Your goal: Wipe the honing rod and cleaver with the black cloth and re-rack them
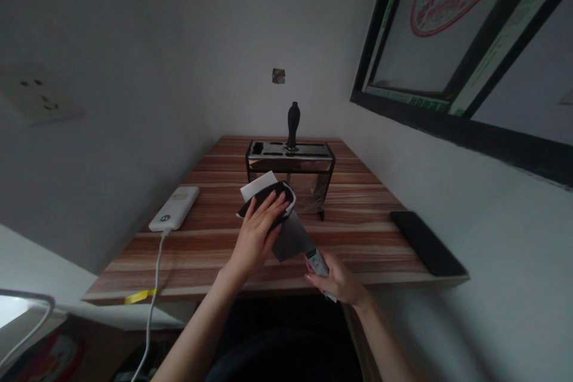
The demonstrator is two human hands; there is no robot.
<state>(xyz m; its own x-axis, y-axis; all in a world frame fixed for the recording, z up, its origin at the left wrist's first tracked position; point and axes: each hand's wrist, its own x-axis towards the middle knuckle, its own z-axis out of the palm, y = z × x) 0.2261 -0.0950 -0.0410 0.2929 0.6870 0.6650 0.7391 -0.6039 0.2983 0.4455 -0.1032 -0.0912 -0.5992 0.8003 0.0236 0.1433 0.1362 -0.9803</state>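
Observation:
My right hand (339, 280) is closed round the grey handle of a cleaver (290, 237), whose wide dark blade points up and left over the wooden table (215, 250). My left hand (259, 230) presses a dark and white cloth (268, 191) flat against the blade's far end, fingers stretched over it. Just behind stands a metal knife block (290, 158) with one black-handled knife (292, 124) upright in a slot.
A white power bank (174, 208) with a white cable (154, 286) lies at the table's left. A black phone (426, 243) lies at the right edge. Walls close in on three sides; a framed poster (470, 42) hangs on the right wall.

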